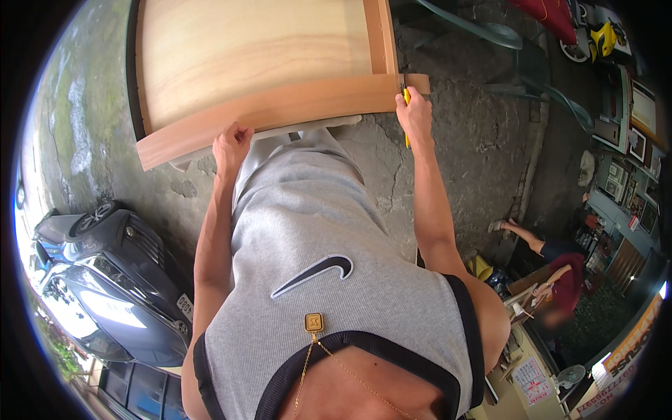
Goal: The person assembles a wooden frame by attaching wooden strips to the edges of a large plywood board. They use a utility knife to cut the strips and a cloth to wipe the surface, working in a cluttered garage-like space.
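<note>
A shallow panel with a pale wood-grain face (252, 49) lies before me, framed in brown. Along its near edge runs a wide brown strip (280, 108), whose ends stick out past both corners. My right hand (416, 115) is closed around a yellow utility knife (407, 138), with the blade end at the strip near the panel's right corner. At the strip's near edge, left of the middle, my left hand (232, 145) is closed with curled fingers; whatever it grips is hidden. A pale slab-like support (336, 123) shows beneath the panel.
Cracked concrete floor (469, 154) surrounds the panel. A dark car (126, 280) stands at the left. Green curved bars (483, 31) reach in at the upper right. At the far right another person (565, 280) is beside a cluttered counter, with framed items (638, 143) nearby.
</note>
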The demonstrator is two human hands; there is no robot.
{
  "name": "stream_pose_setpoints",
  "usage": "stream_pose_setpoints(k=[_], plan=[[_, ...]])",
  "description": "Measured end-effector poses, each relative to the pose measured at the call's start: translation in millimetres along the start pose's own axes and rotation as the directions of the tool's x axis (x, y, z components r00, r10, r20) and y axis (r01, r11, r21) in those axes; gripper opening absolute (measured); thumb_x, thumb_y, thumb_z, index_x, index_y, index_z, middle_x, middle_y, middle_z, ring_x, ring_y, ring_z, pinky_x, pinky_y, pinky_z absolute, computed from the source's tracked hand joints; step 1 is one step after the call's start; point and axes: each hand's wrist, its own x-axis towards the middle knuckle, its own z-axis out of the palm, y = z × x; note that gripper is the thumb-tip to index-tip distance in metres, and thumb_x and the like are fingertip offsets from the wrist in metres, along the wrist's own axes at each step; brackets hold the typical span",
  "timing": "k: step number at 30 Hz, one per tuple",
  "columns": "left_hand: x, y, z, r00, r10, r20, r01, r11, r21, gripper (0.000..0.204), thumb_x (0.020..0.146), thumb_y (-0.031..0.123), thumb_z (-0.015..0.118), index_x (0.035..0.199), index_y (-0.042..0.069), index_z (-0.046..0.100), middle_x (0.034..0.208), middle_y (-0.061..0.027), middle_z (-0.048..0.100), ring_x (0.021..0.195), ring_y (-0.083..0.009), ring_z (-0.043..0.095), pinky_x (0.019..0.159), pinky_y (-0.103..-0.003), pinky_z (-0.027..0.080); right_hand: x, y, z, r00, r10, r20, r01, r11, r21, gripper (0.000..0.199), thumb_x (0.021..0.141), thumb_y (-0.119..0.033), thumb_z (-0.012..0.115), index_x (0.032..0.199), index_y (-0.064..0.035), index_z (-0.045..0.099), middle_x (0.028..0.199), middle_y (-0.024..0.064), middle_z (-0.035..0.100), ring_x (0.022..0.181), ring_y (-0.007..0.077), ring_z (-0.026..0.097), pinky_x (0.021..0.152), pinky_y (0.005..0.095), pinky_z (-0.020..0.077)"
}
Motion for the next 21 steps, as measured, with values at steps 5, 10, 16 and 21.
stream_pose_setpoints(k=[5,10,16,21], plan=[[0.1,1.6,-0.4,1.000,0.000,0.003,0.000,1.000,0.004,0.016,0.075,0.018,0.071,0.072,0.005,0.062,0.061,-0.0071,0.061,0.055,-0.0214,0.060,0.054,-0.032,0.046,-6.2,1.4,0.7,0.995,-0.078,-0.067,0.074,0.996,-0.051,0.028,0.085,-0.020,0.058,0.105,-0.0002,0.057,0.089,0.0230,0.065,0.085,0.0425,0.061,0.074,0.0491,0.0489],[0.3,-0.1,-0.1,1.000,0.006,-0.003,-0.006,1.000,-0.005,0.016,0.075,0.018,0.072,0.073,0.006,0.062,0.062,-0.0067,0.061,0.055,-0.0200,0.060,0.054,-0.032,0.046,-8.0,5.1,1.4,1.000,0.009,0.007,-0.009,0.999,-0.053,0.036,0.086,-0.027,0.059,0.113,-0.0037,0.056,0.103,0.0192,0.064,0.095,0.0424,0.057,0.083,0.0470,0.0454],[0.5,-1.0,0.6,1.000,-0.018,0.005,0.018,1.000,0.001,0.016,0.075,0.020,0.072,0.073,0.006,0.064,0.062,-0.0063,0.062,0.056,-0.0190,0.060,0.055,-0.031,0.047,-9.9,10.4,3.1,1.000,0.005,0.020,-0.005,1.000,-0.001,0.034,0.085,-0.025,0.061,0.111,-0.0033,0.057,0.099,0.0196,0.064,0.092,0.0431,0.057,0.082,0.0468,0.0459],[-0.1,0.1,0.1,1.000,-0.024,0.012,0.024,1.000,-0.007,0.017,0.075,0.020,0.072,0.073,0.006,0.064,0.062,-0.0062,0.062,0.056,-0.0187,0.060,0.055,-0.030,0.047,-14.5,11.0,1.5,1.000,0.005,0.006,-0.005,1.000,-0.011,0.033,0.085,-0.025,0.061,0.109,-0.0030,0.058,0.099,0.0202,0.064,0.093,0.0424,0.058,0.081,0.0466,0.0466]])
